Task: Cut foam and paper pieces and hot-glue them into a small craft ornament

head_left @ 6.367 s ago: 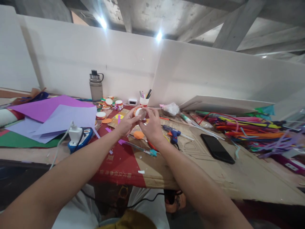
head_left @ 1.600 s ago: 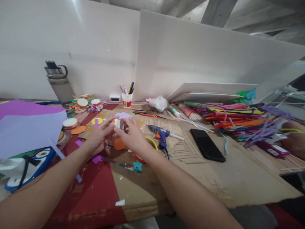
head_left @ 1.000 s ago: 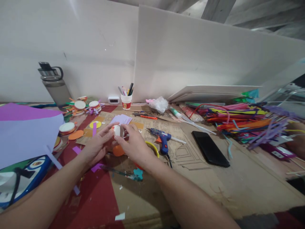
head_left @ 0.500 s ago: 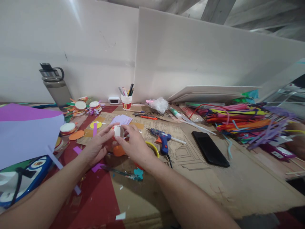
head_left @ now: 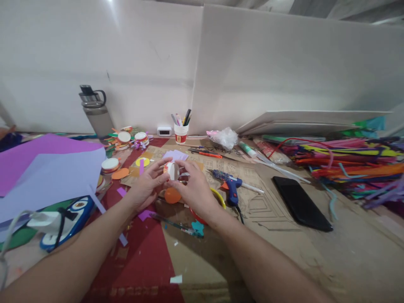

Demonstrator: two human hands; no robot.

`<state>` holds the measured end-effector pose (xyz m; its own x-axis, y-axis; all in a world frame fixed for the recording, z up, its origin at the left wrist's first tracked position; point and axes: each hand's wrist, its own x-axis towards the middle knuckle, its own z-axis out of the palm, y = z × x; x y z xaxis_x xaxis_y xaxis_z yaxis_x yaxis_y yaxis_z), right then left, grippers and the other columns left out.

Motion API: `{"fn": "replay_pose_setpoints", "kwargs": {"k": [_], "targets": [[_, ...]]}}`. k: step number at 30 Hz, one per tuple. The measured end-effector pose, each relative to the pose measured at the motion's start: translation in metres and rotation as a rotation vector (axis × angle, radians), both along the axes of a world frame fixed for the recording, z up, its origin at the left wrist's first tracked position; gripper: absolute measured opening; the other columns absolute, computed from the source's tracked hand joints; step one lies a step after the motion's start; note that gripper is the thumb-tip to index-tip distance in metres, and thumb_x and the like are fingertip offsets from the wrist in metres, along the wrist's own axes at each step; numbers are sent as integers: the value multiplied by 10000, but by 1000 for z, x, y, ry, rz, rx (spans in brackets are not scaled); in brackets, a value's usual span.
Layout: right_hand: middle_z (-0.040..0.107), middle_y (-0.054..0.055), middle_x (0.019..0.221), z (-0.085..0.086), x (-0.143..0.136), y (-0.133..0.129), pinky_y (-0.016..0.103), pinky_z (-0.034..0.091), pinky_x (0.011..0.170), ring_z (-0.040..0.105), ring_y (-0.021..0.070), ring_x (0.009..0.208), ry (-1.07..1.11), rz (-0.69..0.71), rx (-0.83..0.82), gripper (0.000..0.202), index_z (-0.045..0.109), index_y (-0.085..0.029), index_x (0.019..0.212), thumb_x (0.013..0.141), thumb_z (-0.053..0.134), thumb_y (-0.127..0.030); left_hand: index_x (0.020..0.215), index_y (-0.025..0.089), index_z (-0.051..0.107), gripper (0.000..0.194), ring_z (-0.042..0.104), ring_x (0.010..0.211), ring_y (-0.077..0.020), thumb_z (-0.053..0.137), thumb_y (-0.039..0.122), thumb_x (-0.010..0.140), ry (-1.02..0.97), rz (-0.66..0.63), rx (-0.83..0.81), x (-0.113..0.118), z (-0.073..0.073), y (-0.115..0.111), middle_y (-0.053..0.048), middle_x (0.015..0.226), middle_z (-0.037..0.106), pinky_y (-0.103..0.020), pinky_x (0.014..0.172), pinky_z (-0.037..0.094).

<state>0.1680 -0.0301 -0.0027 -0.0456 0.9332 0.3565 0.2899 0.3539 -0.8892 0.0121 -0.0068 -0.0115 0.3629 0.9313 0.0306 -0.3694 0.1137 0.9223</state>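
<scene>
Between my two hands, above the cardboard, is a small white paper cup piece (head_left: 172, 171) with a red and yellow printed side. My left hand (head_left: 148, 185) grips its left side with thumb and fingers. On the right side, the thumb and fingers of my right hand (head_left: 197, 191) close around it. An orange paper disc (head_left: 172, 195) lies just below the hands. Lilac paper pieces (head_left: 175, 155) lie behind them. Partly hidden by my right hand is a yellow-rimmed roll (head_left: 219, 197). A blue glue gun (head_left: 232, 189) rests to the right.
A black phone (head_left: 299, 202) and colourful pipe cleaners (head_left: 350, 162) lie at the right. A pen cup (head_left: 181, 132) and plastic bag (head_left: 226, 138) stand behind. At the left are a bottle (head_left: 97, 113), purple sheets (head_left: 59, 168) and finished-looking cup pieces (head_left: 110, 164).
The view has turned left, so everything appears farther right, and a white plug with its cable shows at the lower left. Both hands still hold the cup piece, whose open side has turned slightly.
</scene>
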Motion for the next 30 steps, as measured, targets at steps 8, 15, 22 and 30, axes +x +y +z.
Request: {"fn": "replay_pose_setpoints", "kwargs": {"k": [8,15,22,30], "targets": [[595,65,1140,0,-1,-2,333,535,841,612,170,944,73,-20,-18,417,632,-214,1124,717,717,-243,1174,250,654,504,640,964,-183,795,286,691,-37,-12,-40,0,-1,2,-66,1143,651,-260,764,547],[653,84,1165,-7,-3,-3,368,537,833,645,198,937,105,-37,-92,466,625,-225,1160,719,732,-325,1149,224,668,476,634,920,-175,796,298,697,37,1,52,-2,-4,6,-62,1010,680,-249,765,510],[707,92,1059,1,-2,-3,361,532,791,659,199,858,78,-46,-116,430,677,-175,1066,669,762,-316,1154,192,649,524,595,707,-111,801,360,682,67,7,65,-3,-3,6,-27,870,655,-249,684,482],[713,84,993,-4,0,4,351,534,786,653,211,890,232,34,-217,493,680,-165,1053,606,802,-330,1130,178,653,534,607,712,-117,799,412,672,112,38,51,-3,2,4,-45,880,667,-248,665,477]]}}
